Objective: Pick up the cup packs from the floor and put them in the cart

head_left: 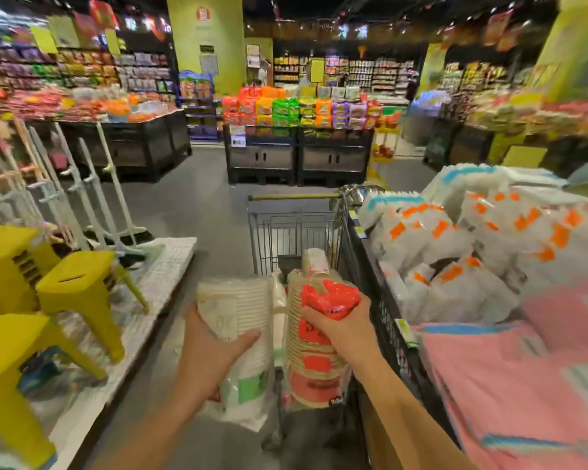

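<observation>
My left hand (208, 347) grips a pack of white cups (243, 320) with a green label, held upright in front of me. My right hand (342, 329) grips a second cup pack (314, 337), cream cups in a wrapper with red labels. Both packs hang side by side just above the near end of the metal shopping cart (286, 225), which stands straight ahead in the aisle. Another cup pack (314, 261) lies inside the cart behind the held ones. The floor below the packs is mostly hidden.
Yellow plastic stools (78, 290) stand on a low white platform (163, 276) at the left, with mops (112, 184) behind. A black bin (387, 320) of white, orange and pink packs crowds the right. Display tables (296, 157) stand beyond the cart across grey floor.
</observation>
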`<action>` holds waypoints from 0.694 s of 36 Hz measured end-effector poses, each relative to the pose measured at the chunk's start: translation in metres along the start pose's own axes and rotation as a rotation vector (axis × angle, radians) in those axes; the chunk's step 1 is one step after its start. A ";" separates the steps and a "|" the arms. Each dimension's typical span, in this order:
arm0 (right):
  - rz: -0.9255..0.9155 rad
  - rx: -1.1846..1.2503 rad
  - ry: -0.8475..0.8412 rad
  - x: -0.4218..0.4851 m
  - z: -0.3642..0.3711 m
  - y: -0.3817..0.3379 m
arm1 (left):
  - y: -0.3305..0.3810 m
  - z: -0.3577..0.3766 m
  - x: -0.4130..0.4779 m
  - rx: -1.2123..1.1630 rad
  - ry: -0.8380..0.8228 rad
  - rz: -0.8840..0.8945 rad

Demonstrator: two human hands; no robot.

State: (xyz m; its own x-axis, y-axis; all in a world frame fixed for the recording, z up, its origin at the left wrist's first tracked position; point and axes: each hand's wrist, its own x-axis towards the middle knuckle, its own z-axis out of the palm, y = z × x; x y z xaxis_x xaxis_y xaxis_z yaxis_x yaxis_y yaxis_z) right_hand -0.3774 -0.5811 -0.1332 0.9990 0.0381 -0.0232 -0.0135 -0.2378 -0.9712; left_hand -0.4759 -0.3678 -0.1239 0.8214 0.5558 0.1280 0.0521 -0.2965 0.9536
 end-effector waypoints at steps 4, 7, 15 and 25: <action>0.033 -0.008 0.012 0.048 0.013 0.009 | -0.017 0.026 0.056 -0.058 -0.077 -0.013; 0.067 -0.028 0.038 0.085 0.026 0.013 | -0.034 0.040 0.099 -0.098 -0.125 -0.060; 0.144 -0.100 0.070 0.176 0.041 0.020 | -0.047 0.079 0.202 -0.093 -0.212 -0.141; 0.225 -0.196 0.135 0.331 0.044 0.048 | -0.077 0.159 0.324 -0.101 -0.235 -0.243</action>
State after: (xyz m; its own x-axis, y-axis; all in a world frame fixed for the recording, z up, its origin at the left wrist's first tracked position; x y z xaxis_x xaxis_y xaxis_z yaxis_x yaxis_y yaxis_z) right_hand -0.0495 -0.5370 -0.1976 0.9686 -0.1628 -0.1878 -0.2394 -0.4086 -0.8807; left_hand -0.1231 -0.2884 -0.1990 0.9008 0.4034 -0.1608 0.2152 -0.0929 0.9721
